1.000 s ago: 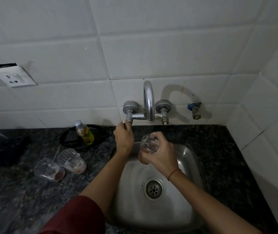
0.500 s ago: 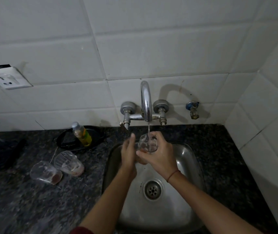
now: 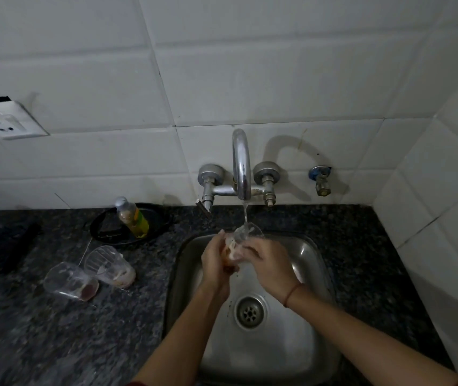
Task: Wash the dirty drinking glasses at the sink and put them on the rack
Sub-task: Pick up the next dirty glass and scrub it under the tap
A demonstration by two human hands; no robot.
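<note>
Over the steel sink (image 3: pixel 314 263), a clear drinking glass (image 3: pixel 245 232) with brown residue is tilted under the water running from the tap (image 3: pixel 241 165). My right hand (image 3: pixel 271 267) grips the glass from the right. My left hand (image 3: pixel 216 264) grips its lower part from the left, fingers curled round it. Two more dirty glasses lie on their sides on the dark granite counter to the left: one nearer the sink (image 3: pixel 109 266), one further left (image 3: pixel 70 281). No rack is in view.
A soap bottle (image 3: pixel 132 217) stands on a black dish (image 3: pixel 105 229) behind the lying glasses. A dark object (image 3: pixel 2 243) sits at the far left. White tiled walls close the back and right; a socket (image 3: pixel 7 122) is on the left wall, a small valve (image 3: pixel 321 179) right of the tap.
My left hand has left the tap handle and come down onto the glass. Water now runs from the spout into the glass, which is tilted more.
</note>
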